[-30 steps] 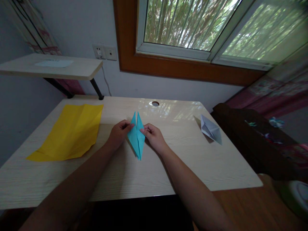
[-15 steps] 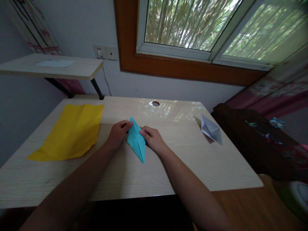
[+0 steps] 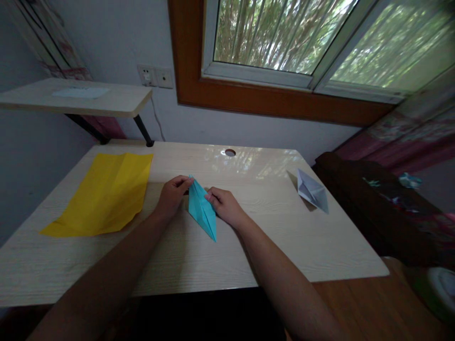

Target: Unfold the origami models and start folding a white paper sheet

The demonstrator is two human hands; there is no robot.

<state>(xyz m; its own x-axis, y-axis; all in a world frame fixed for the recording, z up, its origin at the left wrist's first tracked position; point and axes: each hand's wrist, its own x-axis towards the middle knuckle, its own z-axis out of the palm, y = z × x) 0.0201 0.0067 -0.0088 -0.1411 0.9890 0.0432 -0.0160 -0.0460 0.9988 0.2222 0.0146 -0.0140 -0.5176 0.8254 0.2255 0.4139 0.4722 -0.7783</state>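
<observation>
I find the turquoise folded paper (image 3: 202, 212) near the middle of the worktop (image 3: 170, 265), between the yellow sheet (image 3: 106, 194) and the grey folded paper (image 3: 313, 190); contact beneath it I cannot confirm. The left hand (image 3: 173, 194) pinches its far tip; the right hand (image 3: 224, 204) grasps its right edge, thumb uppermost. In my judgement, sound handling calls for a light pinch, with layers squared before any crease is pressed. The long axis runs obliquely, far-left to near-right, its near point directed towards the person and slightly right.
</observation>
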